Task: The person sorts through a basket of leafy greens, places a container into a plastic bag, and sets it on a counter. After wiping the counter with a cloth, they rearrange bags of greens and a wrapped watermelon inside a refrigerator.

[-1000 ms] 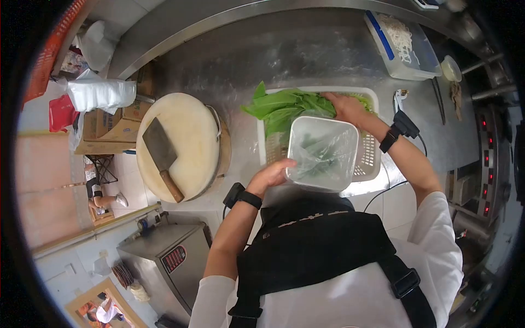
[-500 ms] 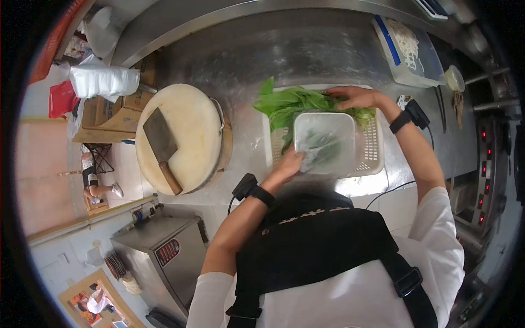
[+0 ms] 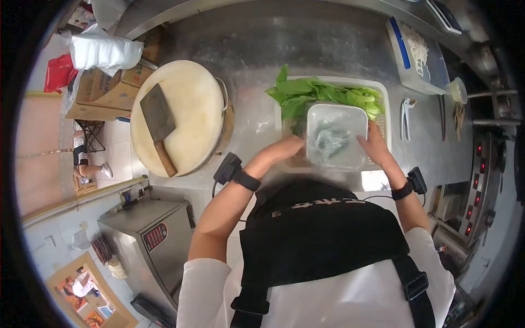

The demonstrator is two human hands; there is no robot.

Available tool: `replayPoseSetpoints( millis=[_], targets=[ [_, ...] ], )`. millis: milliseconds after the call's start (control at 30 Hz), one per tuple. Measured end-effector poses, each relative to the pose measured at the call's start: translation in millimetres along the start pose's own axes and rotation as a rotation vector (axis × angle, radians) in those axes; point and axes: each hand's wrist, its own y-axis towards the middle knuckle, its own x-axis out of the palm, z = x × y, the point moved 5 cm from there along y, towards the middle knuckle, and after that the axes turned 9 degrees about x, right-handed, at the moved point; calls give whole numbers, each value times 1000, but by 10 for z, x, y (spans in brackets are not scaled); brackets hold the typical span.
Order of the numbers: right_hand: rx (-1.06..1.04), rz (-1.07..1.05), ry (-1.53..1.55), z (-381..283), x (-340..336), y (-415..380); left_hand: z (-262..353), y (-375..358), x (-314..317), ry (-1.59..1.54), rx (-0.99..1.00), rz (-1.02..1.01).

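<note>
A clear plastic container [image 3: 337,117] with a crumpled clear bag [image 3: 330,141] inside sits over the near part of a white perforated basket [image 3: 385,93]. My left hand [image 3: 287,147] is at the container's left side, its fingertips partly hidden behind the wall. My right hand [image 3: 374,143] grips the container's right edge, thumb on the near side. Leafy green vegetables [image 3: 311,90] lie along the far side of the basket, behind the container.
Left of the basket, a cleaver [image 3: 158,115] rests on a round chopping board [image 3: 194,126]. A bin of white noodles [image 3: 418,60], a metal tool [image 3: 406,119] and dark sticks [image 3: 442,117] are at the right. A person's leg [image 3: 95,168] shows far left.
My right hand has left the greens and come down to the container's right edge. My left hand stays at its left side. The whole view has shifted slightly.
</note>
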Motion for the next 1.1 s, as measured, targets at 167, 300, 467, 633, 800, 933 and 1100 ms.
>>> replayPoseSetpoints(
  millis=[167, 300, 467, 633, 800, 933, 1100],
  targets=[
    [31, -160, 142, 235, 90, 171, -156, 240, 311, 377, 11, 206],
    [104, -374, 410, 341, 32, 249, -231, 385, 329, 632, 147, 324],
    [138, -475, 414, 528, -34, 338, -27, 383, 295, 952, -201, 221],
    [150, -499, 389, 551, -35, 348, 104, 339, -92, 1070, -211, 463],
    [-12, -67, 1, 258, 9, 269, 153, 265, -337, 632, -173, 391],
    [46, 114, 2, 237, 149, 196, 235, 124, -451, -26, -204, 680],
    [80, 86, 151, 105, 158, 159, -30, 409, 2, -316, 99, 829]
  ],
)
